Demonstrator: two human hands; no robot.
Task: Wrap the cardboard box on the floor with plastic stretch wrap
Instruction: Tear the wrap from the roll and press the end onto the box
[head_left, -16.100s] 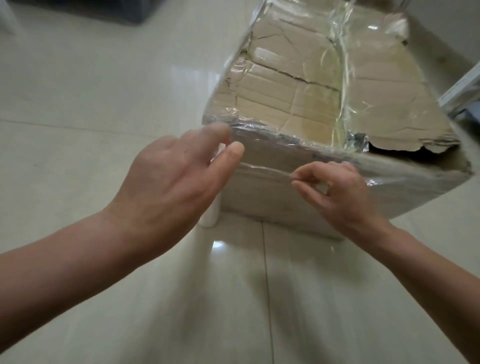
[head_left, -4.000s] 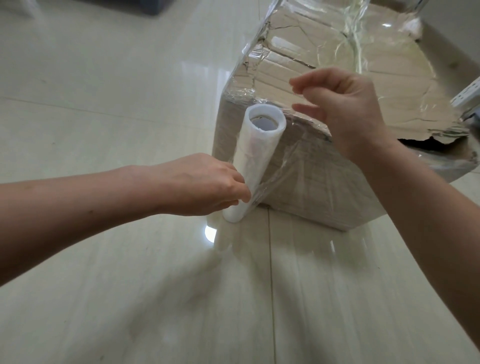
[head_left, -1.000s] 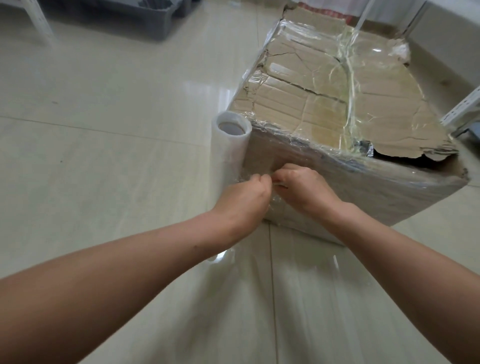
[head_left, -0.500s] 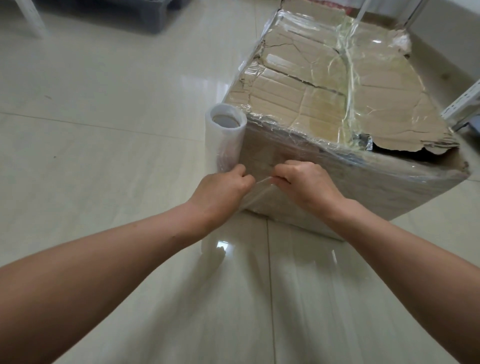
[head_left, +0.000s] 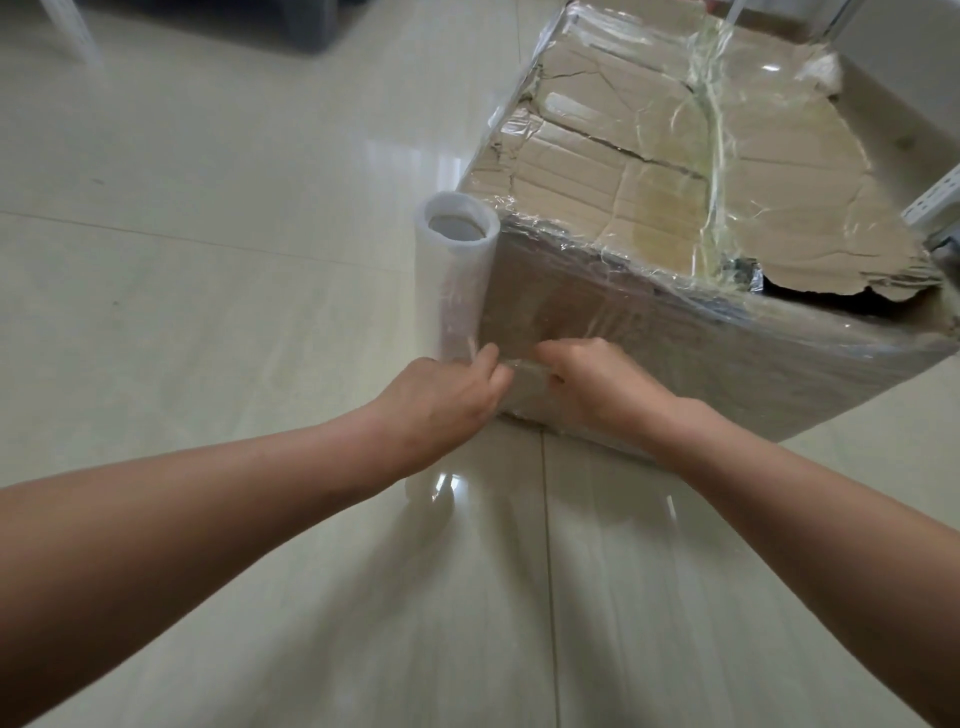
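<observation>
A worn cardboard box (head_left: 675, 156) stands on the tiled floor, its top and near side covered in clear stretch wrap. A torn hole shows at its near right top edge. The white roll of stretch wrap (head_left: 460, 280) stands upright against the box's near left corner. My left hand (head_left: 441, 400) and my right hand (head_left: 597, 384) meet low on the box's near side, just right of the roll. Each pinches the thin film (head_left: 522, 366) stretched between them. The roll's lower end is hidden behind my left hand.
Glossy pale floor tiles (head_left: 208, 312) spread to the left and in front. A dark plastic crate (head_left: 306, 26) sits at the far top left. A white metal shelf rail (head_left: 935, 202) stands close to the box's right side.
Over the last second both hands stayed pinched together on the film at the box's near side. They shifted slightly lower and the view moved closer. The roll stands in the same spot.
</observation>
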